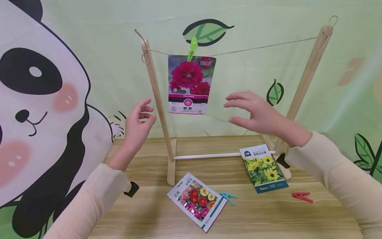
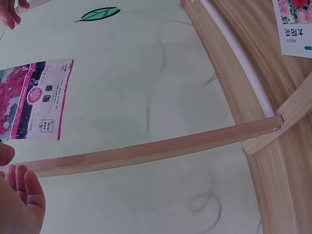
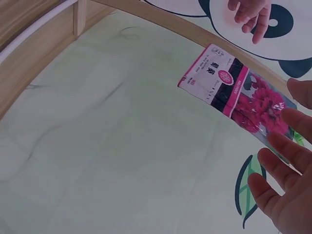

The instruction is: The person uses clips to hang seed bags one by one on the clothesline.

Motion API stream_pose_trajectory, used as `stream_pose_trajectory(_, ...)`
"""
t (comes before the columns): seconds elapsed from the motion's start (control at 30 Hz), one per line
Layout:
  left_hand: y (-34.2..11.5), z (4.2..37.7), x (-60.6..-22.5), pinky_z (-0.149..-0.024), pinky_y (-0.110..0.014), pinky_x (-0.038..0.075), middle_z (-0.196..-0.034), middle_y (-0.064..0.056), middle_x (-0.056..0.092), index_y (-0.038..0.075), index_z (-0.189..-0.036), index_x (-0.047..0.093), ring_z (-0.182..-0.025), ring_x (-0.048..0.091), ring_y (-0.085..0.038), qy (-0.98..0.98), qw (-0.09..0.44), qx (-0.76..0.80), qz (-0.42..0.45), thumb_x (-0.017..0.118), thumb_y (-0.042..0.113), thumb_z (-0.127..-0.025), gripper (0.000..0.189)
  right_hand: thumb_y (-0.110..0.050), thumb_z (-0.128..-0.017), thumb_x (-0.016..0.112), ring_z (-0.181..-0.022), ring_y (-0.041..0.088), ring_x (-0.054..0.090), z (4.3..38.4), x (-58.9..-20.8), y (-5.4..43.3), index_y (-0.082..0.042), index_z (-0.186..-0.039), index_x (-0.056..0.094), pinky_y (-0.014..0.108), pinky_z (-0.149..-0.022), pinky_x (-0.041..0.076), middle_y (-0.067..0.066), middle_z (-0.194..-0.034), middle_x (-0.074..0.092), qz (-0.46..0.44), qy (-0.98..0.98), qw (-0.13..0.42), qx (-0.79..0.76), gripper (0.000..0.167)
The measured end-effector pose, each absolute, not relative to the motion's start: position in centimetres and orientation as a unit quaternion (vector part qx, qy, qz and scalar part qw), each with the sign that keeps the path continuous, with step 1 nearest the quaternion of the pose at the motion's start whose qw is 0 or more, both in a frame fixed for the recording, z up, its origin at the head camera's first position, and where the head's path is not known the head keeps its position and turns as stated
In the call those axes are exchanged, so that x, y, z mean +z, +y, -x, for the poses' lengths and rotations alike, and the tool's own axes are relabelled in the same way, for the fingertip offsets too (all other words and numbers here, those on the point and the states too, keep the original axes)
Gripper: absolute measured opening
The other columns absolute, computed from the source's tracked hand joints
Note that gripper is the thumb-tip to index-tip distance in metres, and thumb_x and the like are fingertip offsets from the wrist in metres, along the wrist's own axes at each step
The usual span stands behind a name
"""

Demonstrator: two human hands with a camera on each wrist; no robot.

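A hollyhock seed packet [image 1: 191,84] with magenta flowers hangs from a twine line [image 1: 262,46], held at its top edge by a green clothespin [image 1: 192,49]. My left hand [image 1: 139,122] is raised beside the left wooden post [image 1: 156,96], its fingers loosely bent and holding nothing. To the right of the packet my right hand [image 1: 253,111] is in the air, fingers spread toward it and apart from it. In the right wrist view the right hand's fingers [image 3: 287,151] overlap the packet's upper end.
A portulaca-like flower seed packet [image 1: 198,200] lies on the wooden table [image 1: 143,212] beside a blue clothespin [image 1: 228,197]. Right of it, a sunflower seed packet [image 1: 264,167] leans over the white crossbar [image 1: 209,155]. A red clothespin [image 1: 302,197] lies near the right sleeve. The right post [image 1: 310,73] holds the line's other end.
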State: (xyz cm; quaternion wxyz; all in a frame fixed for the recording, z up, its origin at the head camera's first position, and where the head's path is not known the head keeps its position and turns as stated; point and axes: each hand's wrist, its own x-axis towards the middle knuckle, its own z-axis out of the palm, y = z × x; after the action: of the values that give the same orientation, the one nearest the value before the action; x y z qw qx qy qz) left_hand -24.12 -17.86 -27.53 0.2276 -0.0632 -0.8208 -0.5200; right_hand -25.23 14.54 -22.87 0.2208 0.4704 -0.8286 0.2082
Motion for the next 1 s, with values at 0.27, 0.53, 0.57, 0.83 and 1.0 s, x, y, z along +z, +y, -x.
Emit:
stream_pose_trajectory(0.27, -18.2, 24.0, -28.3, -0.066, -0.015, 0.046, -0.104, -0.010, 0.054, 0.010, -0.127, 0.045, -0.088, 0.053, -0.018, -0.834, 0.210, -0.507, 0.061, 0.053, 0.002, -0.083, 0.046, -0.014, -0.076, 0.068, -0.110, 0.028, 0.046, 25.2, -24.2, 14.6, -0.002, -0.108, 0.060, 0.045, -0.090, 0.041, 0.015, -0.116, 0.054, -0.466, -0.843, 0.183, 0.196, 0.035)
stream_pose_trajectory(0.53, -18.2, 23.9, -29.0, -0.063, -0.015, 0.045, -0.104, -0.010, 0.055, 0.010, -0.127, 0.046, -0.086, 0.054, -0.018, -0.841, 0.200, -0.499, 0.058, 0.054, 0.003, -0.082, 0.046, -0.017, -0.076, 0.068, -0.110, 0.028, 0.048, 25.3, -25.4, 14.5, -0.002, -0.108, 0.060, 0.045, -0.092, 0.040, 0.014, -0.115, 0.055, -0.470, -0.848, 0.166, 0.181, 0.036)
stream_pose_trajectory(0.57, -18.3, 23.9, -29.1, -0.063, -0.015, 0.045, -0.103, -0.010, 0.055, 0.009, -0.126, 0.046, -0.085, 0.054, -0.018, -0.842, 0.199, -0.499, 0.058, 0.054, 0.002, -0.082, 0.045, -0.017, -0.077, 0.067, -0.110, 0.029, 0.048, 25.3, -25.5, 14.5, -0.002, -0.108, 0.060, 0.045, -0.092, 0.040, 0.015, -0.115, 0.055, -0.470, -0.849, 0.162, 0.179, 0.035)
stream_pose_trajectory(0.83, -18.5, 23.7, -29.9, -0.064, -0.015, 0.045, -0.106, -0.011, 0.055, 0.010, -0.126, 0.046, -0.088, 0.053, -0.019, -0.852, 0.169, -0.493, 0.052, 0.054, 0.004, -0.083, 0.044, -0.019, -0.078, 0.066, -0.113, 0.028, 0.046, 25.1, -26.5, 14.4, -0.004, -0.110, 0.059, 0.044, -0.094, 0.039, 0.014, -0.118, 0.054, -0.453, -0.866, 0.121, 0.171, 0.036)
stream_pose_trajectory(1.0, -18.7, 23.7, -30.5, -0.064, -0.016, 0.045, -0.106, -0.011, 0.055, 0.010, -0.126, 0.046, -0.086, 0.054, -0.020, -0.857, 0.156, -0.489, 0.049, 0.055, 0.006, -0.083, 0.044, -0.019, -0.078, 0.066, -0.112, 0.027, 0.047, 25.2, -27.2, 14.5, -0.004, -0.110, 0.059, 0.043, -0.093, 0.041, 0.013, -0.118, 0.054, -0.455, -0.867, 0.107, 0.173, 0.036)
